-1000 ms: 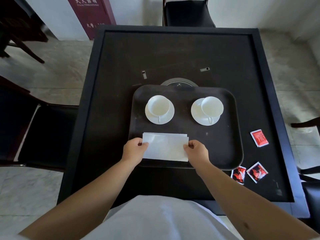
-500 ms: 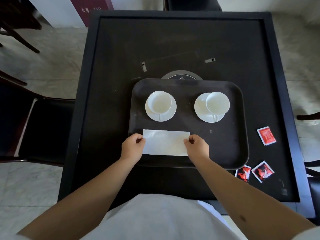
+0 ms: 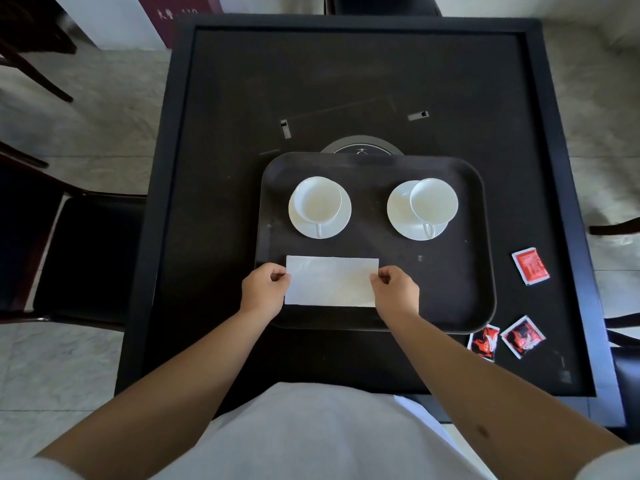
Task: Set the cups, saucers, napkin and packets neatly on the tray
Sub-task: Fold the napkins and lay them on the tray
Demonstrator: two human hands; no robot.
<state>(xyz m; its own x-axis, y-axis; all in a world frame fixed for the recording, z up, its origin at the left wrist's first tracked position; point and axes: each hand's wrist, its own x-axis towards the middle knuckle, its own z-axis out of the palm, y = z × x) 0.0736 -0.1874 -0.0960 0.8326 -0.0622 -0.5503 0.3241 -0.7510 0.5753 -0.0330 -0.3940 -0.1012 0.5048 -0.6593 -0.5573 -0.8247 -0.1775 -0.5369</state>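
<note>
Dark table, tray, both hands pinching napkin ends

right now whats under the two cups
Each cup stands on a white saucer on the tray. The right cup sits off-centre, toward its saucer's right edge. The saucer middles are covered by the cups.

A dark red sign at the top edge is showing pale characters and the digits "110", cut off by the frame. The three red packets on the table are carrying printed designs, but their lettering is too small to read.
</note>
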